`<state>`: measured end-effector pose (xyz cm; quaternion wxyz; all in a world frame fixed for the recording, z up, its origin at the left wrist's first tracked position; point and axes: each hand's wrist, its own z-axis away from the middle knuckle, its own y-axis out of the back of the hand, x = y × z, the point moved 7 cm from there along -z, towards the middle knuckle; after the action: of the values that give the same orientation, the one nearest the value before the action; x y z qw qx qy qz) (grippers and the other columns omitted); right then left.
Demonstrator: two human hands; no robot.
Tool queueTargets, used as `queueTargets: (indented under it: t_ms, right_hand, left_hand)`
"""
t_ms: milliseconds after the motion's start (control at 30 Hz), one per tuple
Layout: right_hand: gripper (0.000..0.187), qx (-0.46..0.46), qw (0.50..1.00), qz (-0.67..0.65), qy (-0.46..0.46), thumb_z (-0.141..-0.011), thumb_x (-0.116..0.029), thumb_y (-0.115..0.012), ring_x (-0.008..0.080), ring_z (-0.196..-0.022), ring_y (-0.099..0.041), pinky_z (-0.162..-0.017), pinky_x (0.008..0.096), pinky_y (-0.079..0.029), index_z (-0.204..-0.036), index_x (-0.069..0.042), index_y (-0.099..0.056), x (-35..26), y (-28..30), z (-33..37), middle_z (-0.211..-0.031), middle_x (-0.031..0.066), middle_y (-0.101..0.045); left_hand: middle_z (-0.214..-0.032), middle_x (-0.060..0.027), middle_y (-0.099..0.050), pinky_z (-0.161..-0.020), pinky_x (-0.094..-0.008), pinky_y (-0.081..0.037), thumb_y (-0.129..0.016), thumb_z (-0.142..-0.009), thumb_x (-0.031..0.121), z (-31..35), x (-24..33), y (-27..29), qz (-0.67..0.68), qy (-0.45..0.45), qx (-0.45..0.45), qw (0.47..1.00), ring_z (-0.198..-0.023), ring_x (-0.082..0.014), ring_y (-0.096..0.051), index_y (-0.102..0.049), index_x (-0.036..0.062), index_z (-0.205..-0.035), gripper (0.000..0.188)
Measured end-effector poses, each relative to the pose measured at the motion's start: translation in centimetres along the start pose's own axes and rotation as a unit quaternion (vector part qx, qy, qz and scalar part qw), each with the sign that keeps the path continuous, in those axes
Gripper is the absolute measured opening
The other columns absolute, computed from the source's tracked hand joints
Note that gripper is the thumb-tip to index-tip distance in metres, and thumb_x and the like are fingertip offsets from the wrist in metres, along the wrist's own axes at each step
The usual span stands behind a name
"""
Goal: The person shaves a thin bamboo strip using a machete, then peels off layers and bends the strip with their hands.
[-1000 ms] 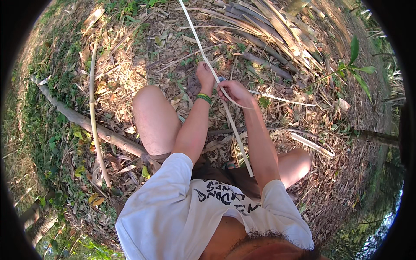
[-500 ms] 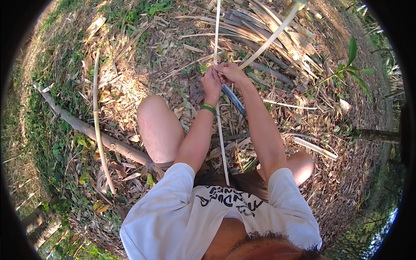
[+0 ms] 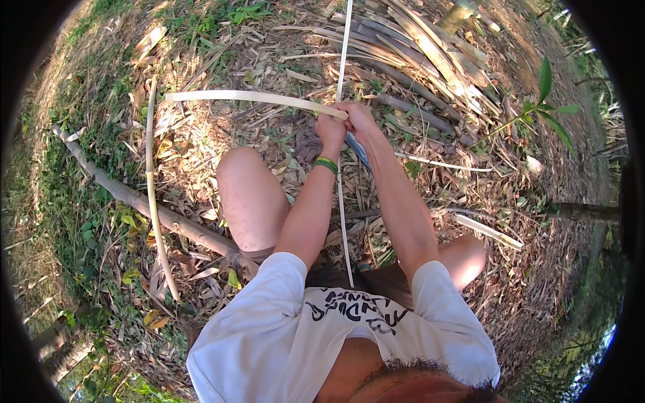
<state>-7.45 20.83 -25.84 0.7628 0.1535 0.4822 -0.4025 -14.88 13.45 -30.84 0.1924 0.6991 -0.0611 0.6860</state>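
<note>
My left hand [image 3: 329, 129] and my right hand [image 3: 359, 119] meet in front of me, above the ground, both closed. A wide pale bamboo strip [image 3: 252, 97] reaches out to the left from them, its near end crossing over my fingers. Between the hands passes a long narrow bamboo strip [image 3: 343, 50], running from the far edge down to my lap. Under my right wrist shows a dark grey-blue blade-like piece [image 3: 358, 149]; what holds it is hidden. My fingertips are partly covered, so the exact grip of each hand is hard to see.
A pile of split bamboo [image 3: 437, 57] lies at the far right. A bamboo pole [image 3: 150, 174] crosses a thick branch [image 3: 127, 195] on the left. A short split piece [image 3: 489, 230] lies right of my knee. A leafy sapling [image 3: 531, 107] leans in from the right.
The wide bamboo strip has swung from the upper right over to the left. My hands have drawn slightly nearer, and less of the dark blade-like piece shows.
</note>
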Motion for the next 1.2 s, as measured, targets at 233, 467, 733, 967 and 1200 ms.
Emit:
queueTargets:
  t_ms: [233,467,733,967,1200]
  right_hand:
    - [0.019,-0.002,0.993,-0.115,-0.018,-0.094,-0.019,-0.059,0.0086,-0.052,-0.039,-0.049,0.0270,-0.029,-0.080,-0.007,-0.061,3.0,1.7,-0.5,-0.060,-0.0027,-0.049]
    - [0.023,-0.107,0.988,-0.103,-0.045,-0.098,-0.024,-0.057,0.0082,-0.053,-0.036,-0.053,0.0259,-0.031,-0.077,-0.015,-0.056,1.7,0.6,0.8,-0.060,-0.0079,-0.044]
    - [0.022,-0.069,0.992,-0.109,0.001,-0.098,-0.022,-0.058,0.0062,-0.053,-0.034,-0.052,0.0240,-0.028,-0.078,-0.015,-0.057,1.0,0.2,0.3,-0.060,-0.0081,-0.042]
    - [0.016,0.022,0.986,-0.167,0.009,-0.093,-0.019,-0.063,0.0082,-0.051,-0.037,-0.049,0.0259,-0.028,-0.079,-0.012,-0.060,3.9,2.3,0.7,-0.060,-0.0053,-0.044]
    - [0.018,-0.089,0.975,-0.202,-0.012,-0.097,-0.020,-0.059,0.0084,-0.057,-0.040,-0.057,0.0253,-0.033,-0.082,-0.011,-0.060,3.0,1.9,2.0,-0.063,-0.0047,-0.047]
  left_hand:
    - [-0.068,-0.0093,-0.067,-0.051,-0.0327,-0.052,-0.057,-0.100,0.015,1.8,0.6,-0.9,0.112,0.075,-0.121,0.983,-0.055,-0.0170,-0.064,-0.060,0.0015,-0.089,0.017]
    - [-0.062,-0.0019,-0.060,-0.044,-0.0256,-0.046,-0.053,-0.103,0.012,0.7,4.6,0.4,0.139,-0.042,-0.157,0.977,-0.051,-0.0066,-0.056,-0.061,0.0008,-0.094,0.016]
    - [-0.059,-0.0027,-0.062,-0.043,-0.0271,-0.047,-0.061,-0.099,0.015,-0.7,0.0,-1.3,0.087,0.039,-0.089,0.991,-0.047,-0.0102,-0.059,-0.065,-0.0009,-0.087,0.020]
    - [-0.060,-0.0075,-0.064,-0.044,-0.0297,-0.048,-0.061,-0.099,0.016,1.2,-0.1,-1.1,-0.105,-0.037,-0.064,0.992,-0.050,-0.0126,-0.062,-0.068,0.0017,-0.087,0.020]
    - [-0.058,-0.0078,-0.064,-0.043,-0.0306,-0.047,-0.056,-0.101,0.011,1.9,4.8,-0.8,0.095,-0.026,-0.225,0.969,-0.048,-0.0140,-0.062,-0.065,-0.0019,-0.087,0.021]
